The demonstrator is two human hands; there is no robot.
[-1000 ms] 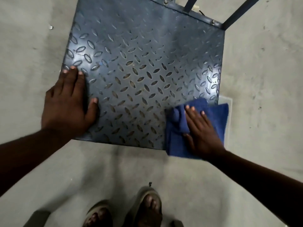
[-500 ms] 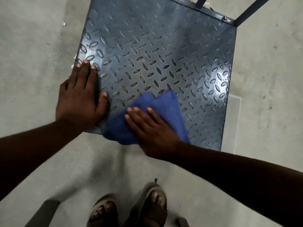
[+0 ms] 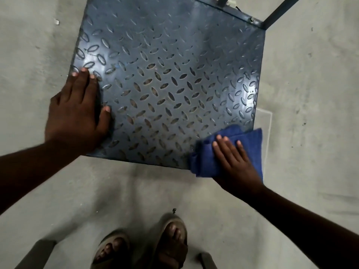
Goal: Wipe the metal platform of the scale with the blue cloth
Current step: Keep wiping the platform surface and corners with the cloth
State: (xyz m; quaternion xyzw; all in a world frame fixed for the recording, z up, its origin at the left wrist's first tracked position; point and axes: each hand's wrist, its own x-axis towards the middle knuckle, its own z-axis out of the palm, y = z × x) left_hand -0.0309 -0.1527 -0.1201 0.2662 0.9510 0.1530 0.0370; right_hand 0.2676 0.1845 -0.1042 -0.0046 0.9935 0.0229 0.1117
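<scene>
The scale's metal platform (image 3: 167, 74) is a dark blue-grey square plate with raised diamond tread, lying low on the concrete floor. My left hand (image 3: 77, 115) lies flat on its near left corner, fingers straight. The blue cloth (image 3: 250, 144) is bunched on the near right corner and hangs over the plate's front and right edges. My right hand (image 3: 233, 160) presses flat on the cloth with fingers stretched forward.
Two dark metal uprights (image 3: 279, 10) rise from the platform's far right corner. My sandalled feet (image 3: 155, 243) stand on the grey concrete floor (image 3: 310, 94) just in front of the plate. A pale sheet (image 3: 263, 121) pokes out from under the right edge.
My right hand has swept the cloth from the near left of the plate, beside my left hand, back to the near right corner. My left hand has stayed on its corner.
</scene>
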